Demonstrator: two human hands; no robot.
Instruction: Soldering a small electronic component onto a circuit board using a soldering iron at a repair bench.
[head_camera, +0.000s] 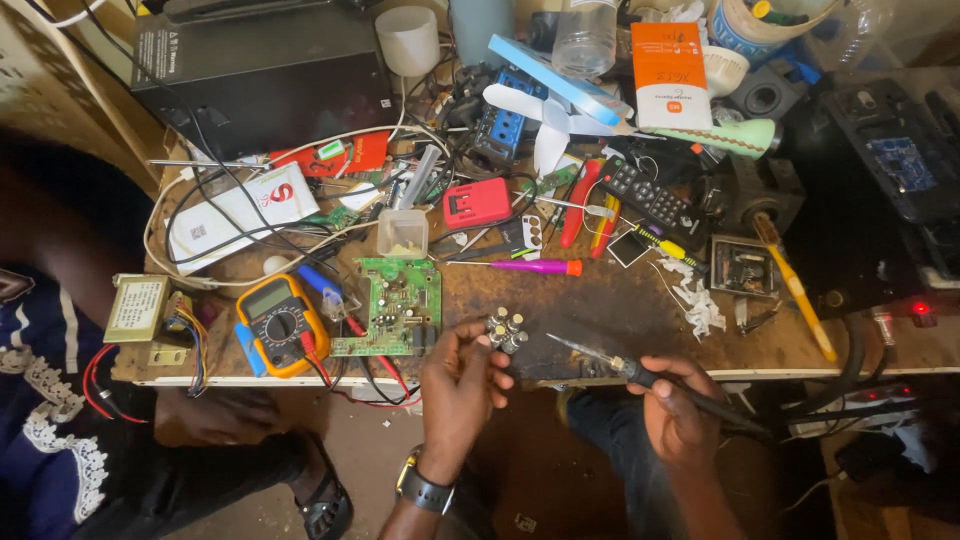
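Note:
My left hand (458, 385) holds a small metal part with several round knobs (506, 331) just above the front edge of the wooden bench (620, 310). Gripped in my right hand (676, 405) is a black-handled soldering iron (620, 368), its thin tip pointing left toward that part but still a little apart from it. A green circuit board (392, 306) lies flat on the bench just left of my left hand. My left wrist wears a watch (426, 489).
A yellow multimeter (281, 322) with red leads lies left of the board, beside a small transformer (137, 308). Screwdrivers (530, 266), a red box (477, 202), a black remote (652, 195), cables and a black case (262, 70) crowd the bench. Another person sits at the left (60, 420).

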